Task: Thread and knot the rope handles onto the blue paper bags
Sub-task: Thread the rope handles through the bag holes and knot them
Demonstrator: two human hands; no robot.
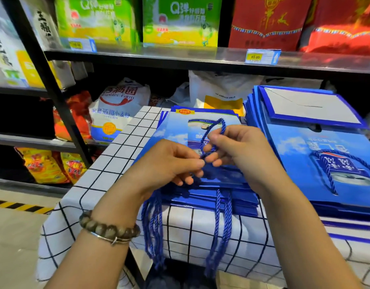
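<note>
Both hands on 1 blue rope point(223, 125). Left hand point(169, 163) pinches the tail at the crossing; right hand point(240, 149) has its fingers curled round the loop. The loop stands up between them, long axis running toward the table point(121, 155) far edge, on the right hand's side. Bag stack point(173, 130) lies directly below, reaching the near edge. Looks like knot forming, with the left hand nearer the tail and best placed to pull. Spare ropes point(153, 228) hang over the near edge.

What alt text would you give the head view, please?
The left hand pinches a blue rope while the right hand holds its loop, above a stack of flat blue paper bags on a checked tablecloth. More bags lie to the right, shop shelves behind.
</note>
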